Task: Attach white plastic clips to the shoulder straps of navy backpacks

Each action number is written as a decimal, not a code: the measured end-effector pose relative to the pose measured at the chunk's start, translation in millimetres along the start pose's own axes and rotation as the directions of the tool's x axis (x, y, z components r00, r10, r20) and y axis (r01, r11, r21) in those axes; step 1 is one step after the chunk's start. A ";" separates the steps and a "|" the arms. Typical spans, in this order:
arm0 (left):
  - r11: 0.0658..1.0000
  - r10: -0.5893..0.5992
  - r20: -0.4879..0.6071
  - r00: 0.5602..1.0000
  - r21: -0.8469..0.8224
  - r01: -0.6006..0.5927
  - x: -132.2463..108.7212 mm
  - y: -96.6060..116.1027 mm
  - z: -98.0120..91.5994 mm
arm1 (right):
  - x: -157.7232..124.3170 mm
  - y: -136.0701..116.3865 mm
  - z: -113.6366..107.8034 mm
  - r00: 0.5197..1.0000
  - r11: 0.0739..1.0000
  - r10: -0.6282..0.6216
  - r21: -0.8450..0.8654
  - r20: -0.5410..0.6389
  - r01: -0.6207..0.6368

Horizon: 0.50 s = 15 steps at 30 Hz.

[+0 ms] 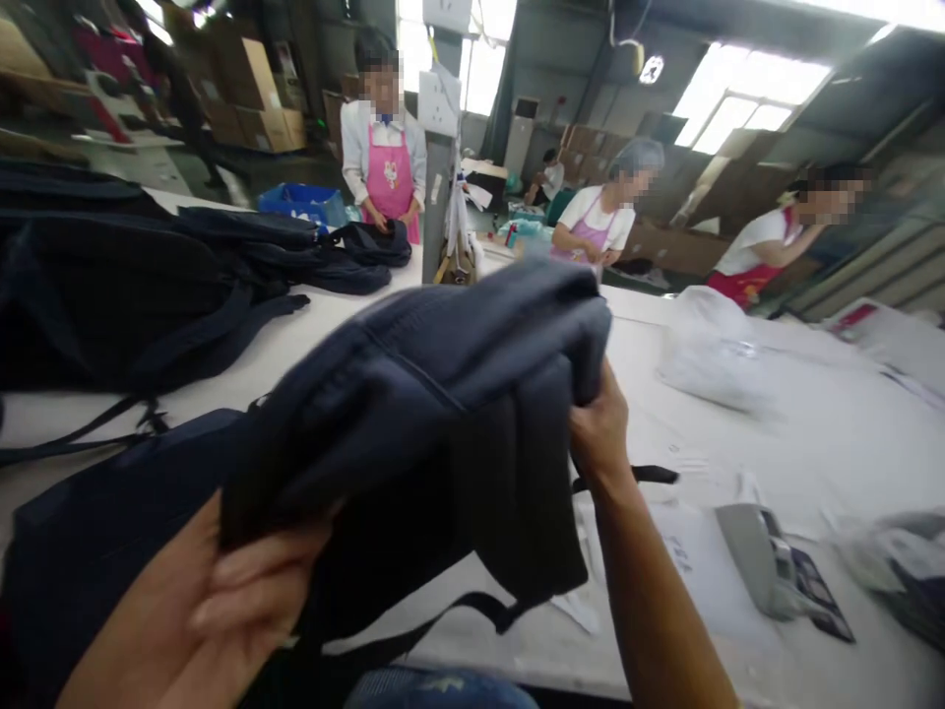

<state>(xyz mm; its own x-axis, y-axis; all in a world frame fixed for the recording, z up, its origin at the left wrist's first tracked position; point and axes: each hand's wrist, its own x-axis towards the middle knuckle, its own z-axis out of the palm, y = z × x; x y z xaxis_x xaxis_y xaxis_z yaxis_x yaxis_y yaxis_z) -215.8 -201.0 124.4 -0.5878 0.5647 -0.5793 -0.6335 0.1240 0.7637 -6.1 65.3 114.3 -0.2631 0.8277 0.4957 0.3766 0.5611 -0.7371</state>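
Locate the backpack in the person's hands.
In the head view, the dark backpack is at the centre, gripped between the left hand and the right hand above the white table, right of the other dark bags.

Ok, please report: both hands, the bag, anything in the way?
Left hand and right hand, both gripping dark backpack. Backpack held up, tilted. Possible obstacle: another dark bag on table, close to left hand.

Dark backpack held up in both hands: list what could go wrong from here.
The left hand and right hand hold the dark backpack up; a slipping grip might drop it. Its dangling strap could snag. The gray device beside the right forearm might get knocked if that arm swings outward.
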 end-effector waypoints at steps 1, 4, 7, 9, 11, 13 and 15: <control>0.999 0.026 0.086 0.996 -0.035 -0.023 10.6 4.5 10.5 | 9.2 3.2 4.1 0.998 1.000 -0.021 0.002 0.058 0.021; 0.981 0.180 0.239 0.954 -0.110 -0.158 56.9 -4.3 36.6 | 22.2 34.7 33.2 0.973 1.000 -0.030 0.010 0.231 0.029; 0.963 0.230 0.247 0.941 0.080 -0.256 111.5 -53.0 29.6 | -0.9 83.0 65.2 0.906 1.000 -0.002 0.025 0.422 -0.009; 0.900 0.202 0.248 0.947 0.334 -0.279 141.9 -99.6 5.3 | -38.6 112.2 76.6 0.860 0.998 0.046 0.014 0.508 -0.062; 0.785 0.120 0.248 0.961 0.568 -0.245 162.0 -146.8 -24.9 | -88.2 133.5 80.5 0.820 0.986 0.127 0.022 0.558 -0.167; 0.675 0.047 0.258 0.965 0.704 -0.221 170.7 -186.8 -51.0 | -141.2 146.2 82.8 0.772 0.934 0.262 0.050 0.579 -0.354; 0.577 0.031 0.263 0.964 0.783 -0.232 170.4 -215.4 -66.6 | -190.3 151.9 89.5 0.694 0.832 0.395 0.085 0.601 -0.548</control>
<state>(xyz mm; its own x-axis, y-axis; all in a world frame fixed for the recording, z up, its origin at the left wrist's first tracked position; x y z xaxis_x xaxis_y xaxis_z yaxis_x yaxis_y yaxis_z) -213.0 -185.8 -157.9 -0.4547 0.7627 -0.4599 0.1650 0.5795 0.7981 21.8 -7.6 -133.1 -0.5680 0.7921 -0.2236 0.3819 0.0130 -0.9241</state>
